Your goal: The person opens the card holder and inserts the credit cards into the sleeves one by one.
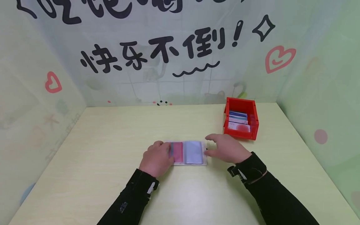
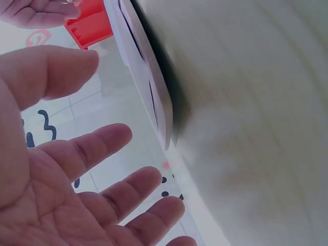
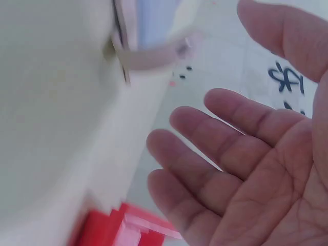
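An open clear card holder [image 1: 187,152] lies flat mid-table, with a red card [image 1: 177,150] in its left pocket and a pale bluish card [image 1: 193,151] in its right one. My left hand [image 1: 156,158] hovers over the holder's left edge, fingers straight [image 2: 97,148], palm empty in the left wrist view. Just off the holder's right edge is my right hand [image 1: 225,147], fingers spread [image 3: 220,143] and holding nothing. The wrist views show the holder's edges [image 2: 148,77] [image 3: 138,46] close to each hand.
A red plastic bin [image 1: 241,118] holding several cards on edge stands at the back right of the pale wooden table [image 1: 112,140], just beyond my right hand. Printed fabric walls enclose the table on three sides.
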Tool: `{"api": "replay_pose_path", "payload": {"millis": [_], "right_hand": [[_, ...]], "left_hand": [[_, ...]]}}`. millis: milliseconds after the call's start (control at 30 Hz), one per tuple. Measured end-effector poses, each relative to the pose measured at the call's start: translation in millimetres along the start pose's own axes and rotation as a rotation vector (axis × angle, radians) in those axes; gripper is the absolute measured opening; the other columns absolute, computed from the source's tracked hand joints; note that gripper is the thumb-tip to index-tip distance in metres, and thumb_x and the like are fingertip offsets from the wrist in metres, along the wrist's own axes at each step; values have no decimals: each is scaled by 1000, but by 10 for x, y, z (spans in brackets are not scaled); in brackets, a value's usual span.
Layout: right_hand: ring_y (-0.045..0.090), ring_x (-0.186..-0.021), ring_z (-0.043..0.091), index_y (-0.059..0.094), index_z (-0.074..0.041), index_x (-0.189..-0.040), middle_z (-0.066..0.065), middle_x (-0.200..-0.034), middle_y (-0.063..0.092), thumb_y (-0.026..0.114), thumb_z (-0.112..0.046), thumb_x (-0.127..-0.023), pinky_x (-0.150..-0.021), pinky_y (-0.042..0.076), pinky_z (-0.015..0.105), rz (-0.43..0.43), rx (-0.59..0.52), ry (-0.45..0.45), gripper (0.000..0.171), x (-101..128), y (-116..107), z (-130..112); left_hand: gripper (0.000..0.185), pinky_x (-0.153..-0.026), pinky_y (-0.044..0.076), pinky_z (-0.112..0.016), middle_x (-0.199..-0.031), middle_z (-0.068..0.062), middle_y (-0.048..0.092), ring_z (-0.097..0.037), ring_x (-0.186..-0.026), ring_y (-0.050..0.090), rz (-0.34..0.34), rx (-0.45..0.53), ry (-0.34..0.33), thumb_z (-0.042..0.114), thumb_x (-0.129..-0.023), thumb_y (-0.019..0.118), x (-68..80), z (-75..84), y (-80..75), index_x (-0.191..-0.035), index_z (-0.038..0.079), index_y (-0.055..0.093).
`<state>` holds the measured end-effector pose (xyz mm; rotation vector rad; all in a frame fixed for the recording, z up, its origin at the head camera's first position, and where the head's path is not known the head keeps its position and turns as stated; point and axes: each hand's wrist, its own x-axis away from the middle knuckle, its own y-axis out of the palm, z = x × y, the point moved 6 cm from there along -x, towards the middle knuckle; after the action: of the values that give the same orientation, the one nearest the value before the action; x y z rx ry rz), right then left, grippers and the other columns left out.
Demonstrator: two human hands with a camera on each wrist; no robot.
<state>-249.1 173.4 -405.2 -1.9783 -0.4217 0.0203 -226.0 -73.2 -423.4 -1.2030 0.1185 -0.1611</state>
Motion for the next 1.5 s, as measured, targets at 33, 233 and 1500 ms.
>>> {"api": "replay_pose_path", "payload": {"millis": [33, 233, 1500], "right_hand": [[68, -117, 32, 61, -10, -147, 12, -135, 70, 82, -38, -90, -91, 63, 45, 16, -7, 1, 67, 3, -58, 42], [67, -115, 37, 63, -4, -143, 19, -130, 72, 80, -30, -94, -90, 63, 49, 175, -9, 83, 58, -27, -415, 379], [63, -110, 39, 63, 3, -140, 23, -126, 70, 74, -4, -90, -113, 47, 62, 14, 234, 256, 51, -644, -553, 1094]], "left_hand": [[48, -95, 56, -59, -139, -21, 62, -42, -120, 64, -2, 4, -5, 31, -95, 73, 1, -7, 0, -137, 8, 67], [56, -104, 53, -60, -146, -22, 59, -42, -131, 59, -1, 29, -22, 37, -97, 72, 1, -61, 10, -144, 8, 62], [64, -119, 32, -71, -159, -26, 46, -51, -151, 39, -3, 72, -21, 36, -98, 70, 68, -136, -71, -153, 7, 53]]}}
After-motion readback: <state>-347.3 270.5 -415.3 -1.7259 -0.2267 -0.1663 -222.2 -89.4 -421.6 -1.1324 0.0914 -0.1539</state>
